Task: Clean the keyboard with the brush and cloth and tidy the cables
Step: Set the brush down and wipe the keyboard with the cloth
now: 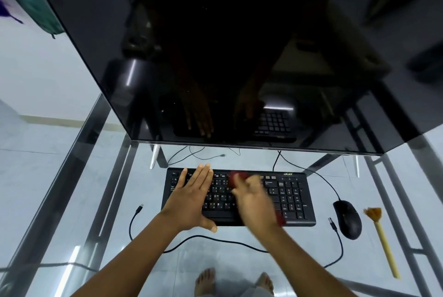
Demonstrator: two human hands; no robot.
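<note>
Black and low, the keyboard (pixel 287 198) lies flat on the glass table (pixel 72 177) just in front of a dark monitor (pixel 239 57), with pale legends on its keys and a number pad at its right end. The left hand (pixel 191 198) rests palm down on the keyboard's left half, fingers straight and together, thumb spread toward the near edge; it holds nothing. The right hand (pixel 254 203) is blurred over the middle of the keyboard, its grip curled round a dark red cloth (pixel 236 175). The cloth shows past the fingertips against the upper key rows, and another bit of red shows under the wrist at the keyboard's near edge.

The brush (pixel 383 236), with a long yellow handle and a tuft of orange-brown bristles at its far end, lies on the table at the right, well apart from both hands. A black mouse (pixel 347 222) sits between it and the keyboard. A loose black cable (pixel 215 240) with a plug at each end loops along the table in front of the keyboard, passing under both forearms.
</note>
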